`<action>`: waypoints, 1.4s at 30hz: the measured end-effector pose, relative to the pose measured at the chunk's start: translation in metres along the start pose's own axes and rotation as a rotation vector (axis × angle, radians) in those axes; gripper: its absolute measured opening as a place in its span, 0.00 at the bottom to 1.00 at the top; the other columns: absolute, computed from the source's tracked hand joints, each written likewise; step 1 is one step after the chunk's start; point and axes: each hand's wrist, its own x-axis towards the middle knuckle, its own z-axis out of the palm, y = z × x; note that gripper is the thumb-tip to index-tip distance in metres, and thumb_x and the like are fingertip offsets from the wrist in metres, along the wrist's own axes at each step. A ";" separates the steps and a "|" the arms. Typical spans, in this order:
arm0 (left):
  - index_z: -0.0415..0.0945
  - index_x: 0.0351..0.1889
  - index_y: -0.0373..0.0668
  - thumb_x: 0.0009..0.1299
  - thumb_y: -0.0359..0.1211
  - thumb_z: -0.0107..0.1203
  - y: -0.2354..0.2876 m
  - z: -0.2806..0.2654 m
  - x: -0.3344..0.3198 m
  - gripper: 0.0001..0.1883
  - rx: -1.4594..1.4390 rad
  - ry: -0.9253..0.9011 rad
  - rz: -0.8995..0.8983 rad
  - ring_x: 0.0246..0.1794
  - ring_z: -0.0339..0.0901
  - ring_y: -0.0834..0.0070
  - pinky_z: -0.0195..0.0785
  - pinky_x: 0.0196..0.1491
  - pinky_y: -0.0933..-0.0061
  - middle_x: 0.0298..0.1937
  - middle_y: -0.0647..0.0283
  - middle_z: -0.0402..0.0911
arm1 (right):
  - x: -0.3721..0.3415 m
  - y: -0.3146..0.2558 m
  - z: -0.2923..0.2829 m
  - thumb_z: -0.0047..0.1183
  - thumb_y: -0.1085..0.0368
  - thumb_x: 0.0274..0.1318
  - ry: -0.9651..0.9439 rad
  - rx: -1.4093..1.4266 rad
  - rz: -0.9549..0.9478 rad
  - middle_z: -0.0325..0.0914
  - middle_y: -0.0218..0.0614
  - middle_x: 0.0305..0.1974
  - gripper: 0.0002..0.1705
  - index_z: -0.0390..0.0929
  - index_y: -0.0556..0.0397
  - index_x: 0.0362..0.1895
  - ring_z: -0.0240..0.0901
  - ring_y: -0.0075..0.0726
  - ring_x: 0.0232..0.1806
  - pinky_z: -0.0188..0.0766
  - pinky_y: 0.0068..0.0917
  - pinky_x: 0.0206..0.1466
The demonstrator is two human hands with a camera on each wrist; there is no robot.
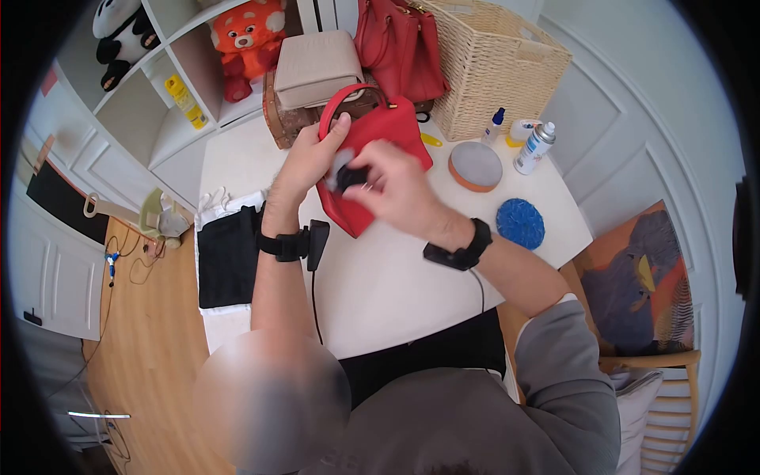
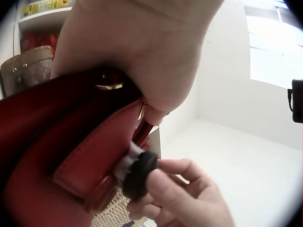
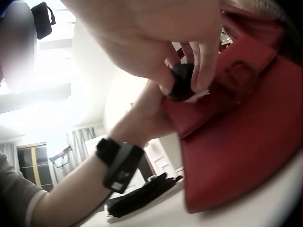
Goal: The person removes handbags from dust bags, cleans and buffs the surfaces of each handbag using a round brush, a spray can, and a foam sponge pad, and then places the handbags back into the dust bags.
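Observation:
A red handbag (image 1: pixel 364 131) with a loop handle stands tilted on the white table. My left hand (image 1: pixel 311 158) grips its upper side near the handle, thumb up; in the left wrist view, part of this hand is hidden behind the bag's edge. Between the thumb and fingers of my right hand (image 1: pixel 396 182) is a round black knob (image 2: pixel 141 175) with a pale end. That pale end meets the red strap (image 2: pixel 102 151) across the bag's front in the left wrist view. The right wrist view shows the fingers curled round the knob, close against the bag.
A blue round pad (image 1: pixel 520 223), a round tin (image 1: pixel 476 166), a spray can (image 1: pixel 536 148) and small bottles stand on the right. Folded black cloth (image 1: pixel 228 257) lies left. Behind are a beige case (image 1: pixel 319 67), another red bag (image 1: pixel 402 51) and a wicker basket (image 1: pixel 499 63).

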 end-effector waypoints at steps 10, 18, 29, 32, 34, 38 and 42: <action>0.85 0.56 0.33 0.76 0.45 0.68 -0.007 -0.017 -0.002 0.24 0.027 -0.157 0.133 0.44 0.82 0.78 0.77 0.50 0.72 0.44 0.61 0.89 | -0.012 0.003 -0.022 0.70 0.70 0.53 -0.005 -0.299 -0.071 0.75 0.46 0.44 0.19 0.75 0.54 0.47 0.79 0.62 0.45 0.77 0.49 0.46; 0.88 0.51 0.31 0.75 0.42 0.66 -0.002 -0.010 -0.002 0.20 0.070 -0.024 0.105 0.37 0.85 0.74 0.79 0.46 0.69 0.39 0.58 0.91 | 0.019 0.034 -0.078 0.71 0.70 0.54 0.323 -0.447 -0.124 0.77 0.43 0.44 0.20 0.78 0.57 0.49 0.78 0.46 0.35 0.77 0.40 0.41; 0.88 0.50 0.32 0.76 0.46 0.66 -0.005 -0.011 0.003 0.23 0.141 0.078 0.025 0.38 0.83 0.79 0.77 0.45 0.74 0.38 0.62 0.90 | -0.030 0.046 -0.076 0.71 0.73 0.52 -0.510 -0.100 0.348 0.81 0.41 0.40 0.18 0.79 0.58 0.47 0.79 0.41 0.33 0.77 0.37 0.39; 0.87 0.51 0.31 0.75 0.48 0.68 -0.003 -0.013 -0.003 0.25 0.117 0.015 0.078 0.39 0.83 0.79 0.77 0.45 0.74 0.40 0.62 0.90 | -0.033 0.024 -0.063 0.71 0.73 0.52 -0.269 -0.274 0.111 0.81 0.41 0.42 0.20 0.78 0.57 0.48 0.78 0.39 0.32 0.75 0.35 0.37; 0.87 0.51 0.31 0.76 0.48 0.67 -0.002 -0.012 -0.005 0.25 0.100 -0.004 0.086 0.39 0.82 0.79 0.76 0.46 0.74 0.40 0.63 0.89 | -0.025 0.011 -0.054 0.71 0.73 0.51 -0.160 -0.275 0.096 0.80 0.41 0.42 0.22 0.78 0.57 0.50 0.78 0.39 0.31 0.75 0.35 0.37; 0.87 0.51 0.32 0.79 0.47 0.64 -0.002 -0.009 -0.003 0.23 0.064 0.004 0.092 0.41 0.81 0.81 0.75 0.49 0.74 0.41 0.65 0.88 | -0.010 0.005 -0.023 0.71 0.73 0.51 0.015 -0.128 0.031 0.78 0.41 0.41 0.23 0.79 0.57 0.51 0.80 0.41 0.35 0.77 0.37 0.41; 0.87 0.51 0.33 0.80 0.48 0.62 -0.003 -0.012 0.002 0.23 0.023 -0.034 0.012 0.42 0.80 0.82 0.73 0.51 0.74 0.41 0.66 0.88 | -0.009 0.012 0.009 0.70 0.69 0.52 -0.141 -0.178 -0.223 0.77 0.42 0.43 0.22 0.79 0.57 0.52 0.81 0.51 0.44 0.80 0.44 0.48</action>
